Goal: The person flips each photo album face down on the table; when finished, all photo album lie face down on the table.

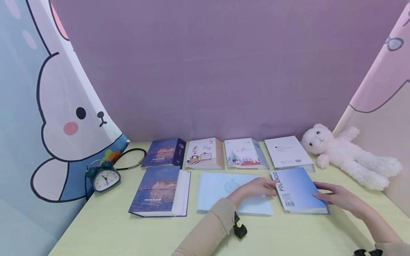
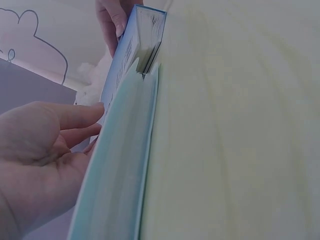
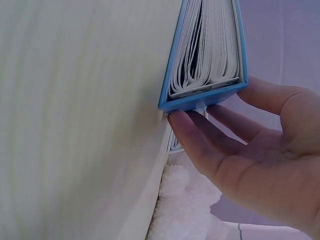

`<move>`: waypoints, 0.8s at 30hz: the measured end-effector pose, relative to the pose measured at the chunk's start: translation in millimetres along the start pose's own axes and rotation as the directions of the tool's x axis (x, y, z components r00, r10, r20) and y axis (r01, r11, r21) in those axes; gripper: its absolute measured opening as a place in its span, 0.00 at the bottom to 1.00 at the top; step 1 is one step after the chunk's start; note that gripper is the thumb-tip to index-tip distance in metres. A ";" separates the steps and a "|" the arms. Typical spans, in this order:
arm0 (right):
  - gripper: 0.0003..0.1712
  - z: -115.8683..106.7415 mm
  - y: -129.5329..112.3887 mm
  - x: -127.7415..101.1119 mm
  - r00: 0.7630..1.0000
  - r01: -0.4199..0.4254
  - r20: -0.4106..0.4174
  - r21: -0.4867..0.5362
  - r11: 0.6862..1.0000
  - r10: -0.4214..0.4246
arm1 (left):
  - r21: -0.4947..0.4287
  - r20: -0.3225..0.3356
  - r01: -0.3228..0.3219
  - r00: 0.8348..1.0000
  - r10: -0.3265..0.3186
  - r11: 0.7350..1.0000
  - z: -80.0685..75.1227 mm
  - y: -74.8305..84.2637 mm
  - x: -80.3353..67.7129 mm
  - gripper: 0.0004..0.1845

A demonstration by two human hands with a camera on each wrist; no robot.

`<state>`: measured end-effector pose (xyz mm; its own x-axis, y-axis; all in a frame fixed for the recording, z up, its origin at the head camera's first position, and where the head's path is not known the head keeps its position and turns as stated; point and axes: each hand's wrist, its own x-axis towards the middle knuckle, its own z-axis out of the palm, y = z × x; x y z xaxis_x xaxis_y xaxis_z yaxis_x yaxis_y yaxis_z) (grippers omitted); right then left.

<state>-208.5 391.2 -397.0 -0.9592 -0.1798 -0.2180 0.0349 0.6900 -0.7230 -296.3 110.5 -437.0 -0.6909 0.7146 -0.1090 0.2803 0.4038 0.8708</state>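
Head view: on a pale green desk (image 1: 105, 227), a blue Polaroid album (image 1: 299, 190) lying flat at about 4 o'clock from the row of four albums (image 1: 224, 153) along the back. Left hand (image 1: 256, 188) with straight fingers against the album's spine edge, resting over a light blue sleeve (image 1: 217, 186); right hand (image 1: 336, 195) loosely spread along the album's opposite edge at 3 o'clock. Dark photo album (image 1: 158, 190) at 9 o'clock, alarm clock (image 1: 104, 177) farther left, white plush bear (image 1: 349, 156) at 2 o'clock.

Left wrist view: left hand (image 2: 45, 155) relaxed and open, fingertips (image 2: 92, 111) touching the album (image 2: 125, 55), sleeve (image 2: 120, 165) lying partly under it.

Right wrist view: right hand (image 3: 250, 145) open, fingers (image 3: 192, 137) under the album's (image 3: 210, 50) lower corner, pages fanned loose inside.

Likely risk: with neither hand closed around it, the album slipping or flopping open if lifted, or skidding on the sleeve beneath and nudging the bear.
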 end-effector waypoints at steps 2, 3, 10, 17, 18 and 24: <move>0.40 -0.2 0.3 1.0 1.000 0.007 -0.014 -0.028 1.000 -0.008 | 0.008 0.003 0.002 1.000 -0.002 1.000 0.0 0.5 0.4 0.26; 0.40 -0.4 0.4 1.2 1.000 0.010 -0.019 -0.040 0.999 -0.011 | 0.012 0.004 0.002 1.000 -0.003 1.000 -0.1 1.1 0.4 0.26; 0.39 -1.4 0.0 0.6 0.997 0.030 -0.063 -0.112 0.993 -0.037 | 0.023 0.013 0.011 1.000 -0.011 1.000 -1.4 5.0 -1.5 0.25; 0.34 3.1 -8.0 2.6 0.944 0.150 -0.253 -0.240 0.959 -0.211 | -0.092 0.016 -0.034 0.999 0.036 0.995 -2.8 2.6 -3.9 0.24; 0.33 4.1 -10.6 3.5 0.929 0.175 -0.281 -0.246 0.953 -0.243 | -0.120 0.018 -0.037 0.999 0.040 0.992 -3.5 2.0 -5.1 0.24; 0.25 14.3 -30.6 11.3 0.822 0.362 -0.393 -0.196 0.911 -0.411 | -0.224 0.035 -0.044 0.998 0.053 0.974 -11.8 0.8 -18.3 0.23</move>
<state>-216.3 358.0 -386.7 -0.9135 -0.1560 0.3757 -0.3704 0.7008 -0.6096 -291.3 91.0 -428.7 -0.6512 0.7547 -0.0796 0.1539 0.2341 0.9599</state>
